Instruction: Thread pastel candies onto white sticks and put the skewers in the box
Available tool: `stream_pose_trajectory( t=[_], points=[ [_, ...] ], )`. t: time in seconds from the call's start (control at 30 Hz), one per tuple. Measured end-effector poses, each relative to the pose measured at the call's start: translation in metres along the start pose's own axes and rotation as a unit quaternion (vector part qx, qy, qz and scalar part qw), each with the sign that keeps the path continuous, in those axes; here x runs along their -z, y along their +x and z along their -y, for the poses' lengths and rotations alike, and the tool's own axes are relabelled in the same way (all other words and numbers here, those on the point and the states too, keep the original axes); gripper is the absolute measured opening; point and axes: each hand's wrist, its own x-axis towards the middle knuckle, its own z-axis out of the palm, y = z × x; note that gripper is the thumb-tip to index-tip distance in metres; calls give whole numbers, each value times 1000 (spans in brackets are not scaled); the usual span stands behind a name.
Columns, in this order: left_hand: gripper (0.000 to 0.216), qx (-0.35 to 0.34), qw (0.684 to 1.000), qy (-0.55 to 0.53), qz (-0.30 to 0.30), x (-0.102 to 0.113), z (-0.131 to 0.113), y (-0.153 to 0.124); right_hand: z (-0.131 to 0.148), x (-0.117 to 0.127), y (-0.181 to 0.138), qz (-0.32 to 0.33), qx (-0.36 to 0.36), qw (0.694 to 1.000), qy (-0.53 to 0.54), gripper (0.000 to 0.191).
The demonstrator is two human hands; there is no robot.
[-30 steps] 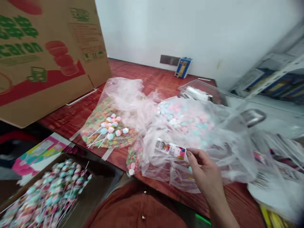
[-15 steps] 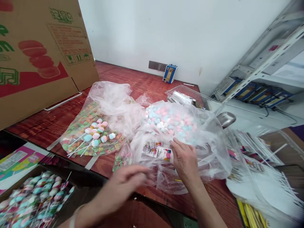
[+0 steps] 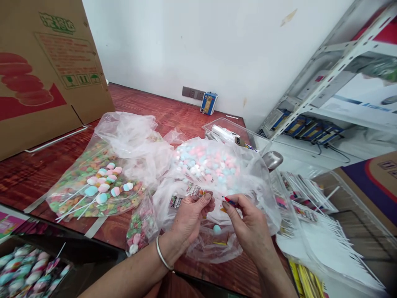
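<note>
A large clear plastic bag [image 3: 245, 182] full of pink, blue and white marshmallow pieces lies on the red wooden table [image 3: 149, 105] in front of me. My left hand [image 3: 190, 217] pinches the bag's film beside its printed label [image 3: 189, 192]. My right hand [image 3: 248, 221] pinches the film a little to the right, at a small red and blue bit. The two hands are close together, fingers closed. A single blue marshmallow [image 3: 216, 228] shows through the bag between them.
Left of it lies a second bag of coloured cereal rings [image 3: 93, 194] with several marshmallow sticks [image 3: 102, 188] on top. A big cardboard box [image 3: 40, 70] stands at far left, a clear tub [image 3: 235, 134] behind, white sticks [image 3: 316, 223] in bags at right, a tray of wrapped lollipops [image 3: 27, 273] at lower left.
My left hand came up from below the table edge and took hold of the bag by the label. My right hand shifted to a pinch on the film. The view swung to the right.
</note>
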Motion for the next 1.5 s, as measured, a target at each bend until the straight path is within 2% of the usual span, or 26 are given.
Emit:
stream_pose_trajectory(
  t=[0.17, 0.3, 0.37, 0.43, 0.5, 0.6, 0.67, 0.73, 0.83, 1.0, 1.07, 1.2, 1.3, 1.4, 1.5],
  points=[
    [38, -11, 999, 1, -37, 8, 2, 3, -1, -18, -8, -27, 5, 998, -52, 36],
    [32, 49, 997, -55, 6, 16, 4, 3, 2, -24, -10, -39, 51, 995, -71, 45],
    [29, 72, 994, -83, 2, 18, 3, 4, 4, -24, -13, -36, 49, 997, -51, 49],
    [25, 82, 990, -117, -21, 18, 1, 5, 8, -24, -19, -58, 19, 998, -7, 48],
    [21, 89, 985, -142, -40, 16, -2, 5, 13, -24, -26, -113, 3, 993, 35, 38],
    [17, 90, 983, -152, -48, 13, -6, 4, 21, -25, -36, -175, 75, 981, 32, 27],
    [19, 88, 984, -148, -42, 13, -8, 3, 24, -29, -40, -162, 132, 978, 4, 27],
    [23, 81, 986, -143, -37, 14, -9, 1, 24, -34, -41, -140, 159, 977, -29, 27],
    [30, 71, 989, -126, -39, 15, -9, -1, 22, -41, -40, -129, 162, 976, -62, 26],
    [36, 40, 995, -66, -60, 15, -9, -5, 21, -47, -37, -90, 153, 983, -49, 26],
    [34, 30, 998, -45, -38, 16, -11, -7, 22, -49, -37, -94, 146, 983, -63, 25],
    [36, 67, 997, -18, 38, 20, -17, -11, 20, -50, -38, -125, 138, 980, -70, 23],
    [36, 80, 996, 3, 47, 23, -23, -16, 20, -49, -41, -116, 150, 980, -53, 21],
    [39, 60, 998, -3, 34, 26, -33, -22, 25, -47, -44, -83, 150, 985, -12, 24],
    [40, -16, 1000, -24, 11, 41, -63, -29, 40, -49, -37, -68, 134, 988, 29, 26]
  ],
)
